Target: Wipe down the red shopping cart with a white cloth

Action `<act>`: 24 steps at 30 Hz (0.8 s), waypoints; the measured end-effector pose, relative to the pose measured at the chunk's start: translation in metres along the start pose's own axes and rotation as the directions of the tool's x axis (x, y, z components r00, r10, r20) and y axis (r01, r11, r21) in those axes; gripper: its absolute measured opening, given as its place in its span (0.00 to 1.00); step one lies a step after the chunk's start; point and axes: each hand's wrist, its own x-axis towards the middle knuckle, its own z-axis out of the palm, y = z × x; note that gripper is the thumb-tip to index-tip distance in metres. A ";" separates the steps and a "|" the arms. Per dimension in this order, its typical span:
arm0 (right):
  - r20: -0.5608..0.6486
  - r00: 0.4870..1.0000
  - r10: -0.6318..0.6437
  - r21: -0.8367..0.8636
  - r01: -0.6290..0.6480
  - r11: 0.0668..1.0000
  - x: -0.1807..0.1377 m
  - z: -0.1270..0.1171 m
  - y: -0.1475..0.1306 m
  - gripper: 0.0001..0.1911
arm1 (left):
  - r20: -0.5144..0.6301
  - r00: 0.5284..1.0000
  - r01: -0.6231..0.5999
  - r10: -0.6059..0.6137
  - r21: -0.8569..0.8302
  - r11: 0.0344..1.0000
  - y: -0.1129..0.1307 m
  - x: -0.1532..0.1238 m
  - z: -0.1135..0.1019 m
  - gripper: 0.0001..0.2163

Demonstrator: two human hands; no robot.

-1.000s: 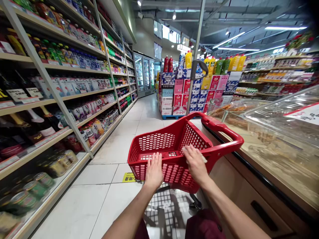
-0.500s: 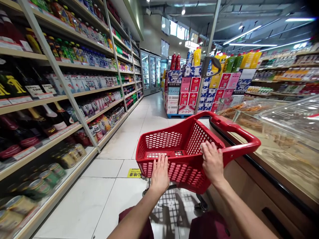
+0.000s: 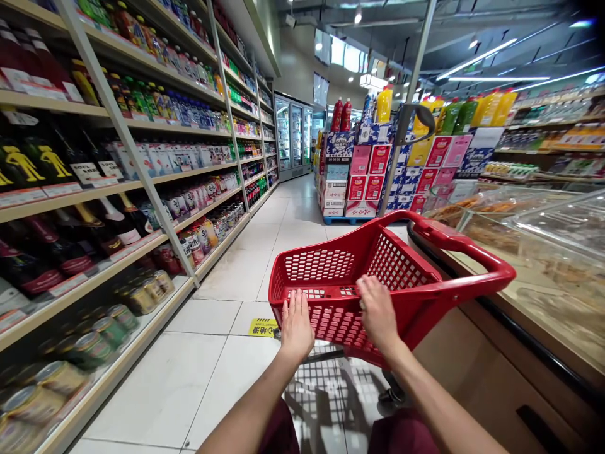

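Note:
A red plastic shopping cart [image 3: 326, 263] with perforated basket walls stands side-on in front of me, its handle pointing right. The basket has nothing in it that I can see. At the left part of the near rim, my left hand [image 3: 297, 325] lies with its fingers stretched out over the edge. My right hand [image 3: 379, 314] is farther right along that rim, its fingers loosely bent above the edge and slightly blurred. Both hands are open. The undersides of the fingers are hidden.
Tall drink shelves [image 3: 179, 170] line the left side. To the right runs a counter [image 3: 491, 302] with clear plastic covers, close to the cart. Stacked drink cartons [image 3: 366, 176] stand ahead beside a metal pole. A yellow floor sticker [image 3: 261, 327] marks the white tiles.
My right hand has slid left along the near rim, closer to my left hand. The cart and surroundings appear shifted slightly right in view. My left hand stays at the rim.

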 end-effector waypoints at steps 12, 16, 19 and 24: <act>-0.076 0.997 0.022 -0.043 -0.025 0.999 -0.006 -0.017 0.028 0.24 | -0.012 1.000 0.029 -0.028 0.024 0.999 0.007 -0.005 -0.004 0.31; 0.025 0.991 -0.133 0.060 0.131 0.990 -0.011 -0.001 0.007 0.24 | 0.019 0.999 -0.025 0.026 -0.058 0.998 -0.003 0.002 -0.021 0.27; 0.058 0.986 -0.159 0.093 0.153 0.984 -0.011 0.007 0.001 0.25 | 0.021 0.999 -0.030 0.033 -0.132 0.991 -0.007 0.007 -0.032 0.23; 0.074 0.993 -0.096 0.098 0.089 0.991 -0.003 0.005 0.025 0.27 | -0.038 0.998 -0.051 0.044 -0.206 0.977 0.005 -0.002 -0.031 0.24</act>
